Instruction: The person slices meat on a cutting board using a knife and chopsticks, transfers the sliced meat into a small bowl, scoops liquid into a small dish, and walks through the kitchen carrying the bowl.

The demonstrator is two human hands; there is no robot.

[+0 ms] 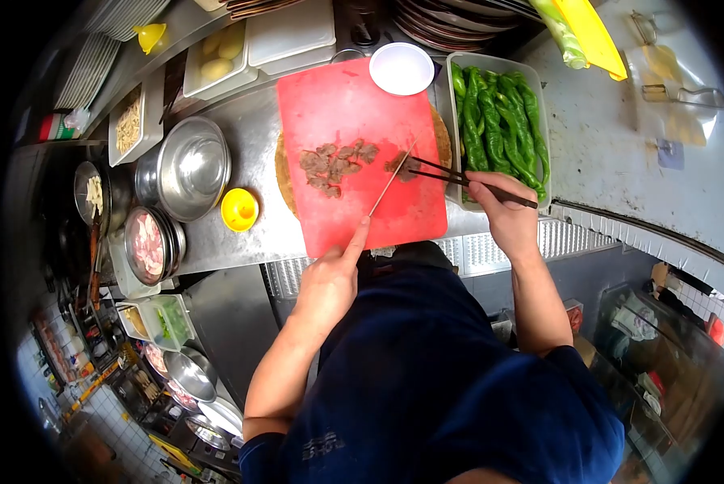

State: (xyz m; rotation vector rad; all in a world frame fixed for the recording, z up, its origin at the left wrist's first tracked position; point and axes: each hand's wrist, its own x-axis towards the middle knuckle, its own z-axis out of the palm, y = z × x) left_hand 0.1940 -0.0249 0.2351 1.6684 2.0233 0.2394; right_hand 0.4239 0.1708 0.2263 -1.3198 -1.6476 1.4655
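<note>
On the red cutting board [338,105] lie several slices of brown meat [334,165], left of its middle. My left hand [330,282] is closed round the handle of a knife, its index finger stretched along the top. The thin blade [392,181] slants up and right to a small piece of brown meat [402,165]. Dark chopsticks [447,174] are held in my right hand [505,214], their tips at that same piece. A white bowl [402,69] sits at the board's top right corner.
Right of the board stands a tray of green peppers [495,121]. To the left are a steel bowl [193,168], a yellow cup [239,210] and a bowl of pale meat [146,244]. Plates [451,24] are stacked behind. A yellow object [592,36] juts in at top right.
</note>
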